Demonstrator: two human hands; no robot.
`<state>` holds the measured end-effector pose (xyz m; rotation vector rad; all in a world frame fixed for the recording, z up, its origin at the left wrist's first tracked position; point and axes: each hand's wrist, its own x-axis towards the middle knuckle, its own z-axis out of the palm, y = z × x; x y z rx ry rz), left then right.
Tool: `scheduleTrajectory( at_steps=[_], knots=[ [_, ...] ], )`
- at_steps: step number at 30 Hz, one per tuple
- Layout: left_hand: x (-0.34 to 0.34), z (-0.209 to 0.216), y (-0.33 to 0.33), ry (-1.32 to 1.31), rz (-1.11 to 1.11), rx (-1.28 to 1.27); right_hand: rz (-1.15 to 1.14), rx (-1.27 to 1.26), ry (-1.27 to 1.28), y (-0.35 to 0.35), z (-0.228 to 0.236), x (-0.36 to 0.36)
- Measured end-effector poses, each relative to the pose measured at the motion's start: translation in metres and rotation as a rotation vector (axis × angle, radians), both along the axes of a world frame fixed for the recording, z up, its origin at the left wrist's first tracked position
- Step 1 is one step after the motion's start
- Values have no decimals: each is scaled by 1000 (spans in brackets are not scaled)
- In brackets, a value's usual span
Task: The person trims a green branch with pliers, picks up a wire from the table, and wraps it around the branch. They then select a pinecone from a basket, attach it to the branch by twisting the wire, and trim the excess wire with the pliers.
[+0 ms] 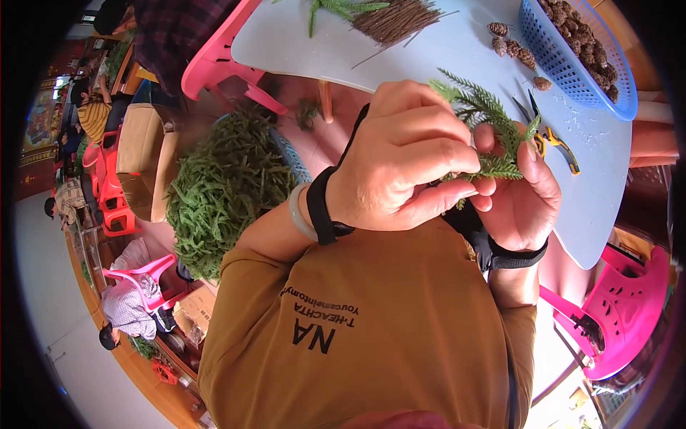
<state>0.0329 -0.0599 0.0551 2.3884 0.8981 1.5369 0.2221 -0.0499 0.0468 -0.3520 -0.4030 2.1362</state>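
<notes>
A green artificial pine sprig (483,107) is held up between my two hands, over the near edge of the table. My left hand (404,161) has its fingers curled and pinched at the lower part of the sprig; its fingertips partly hide what lies between them. Palm up, my right hand (527,204) grips the same sprig between thumb and fingers, with needles sticking out past the thumb. Just beyond my right hand, yellow-and-black pliers (559,146) lie on the pale table (457,50), jaws pointing away.
A blue basket (607,96) of pine cones stands at the far right, loose cones (499,44) beside it. Brown stems (396,21) and another sprig (339,8) lie at the back. Left are a heap of green sprigs (225,186), a cardboard box (146,154) and a pink chair (214,53).
</notes>
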Motion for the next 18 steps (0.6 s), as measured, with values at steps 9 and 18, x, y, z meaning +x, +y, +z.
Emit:
scheduleTrajectory(
  at_steps=[9,18],
  knots=[
    [-8,-13,13,53,-27,-132,27,-88,88,13,-18,-7],
    [-16,-18,38,-124,-131,-316,25,68,21,31,-20,-6]
  ],
)
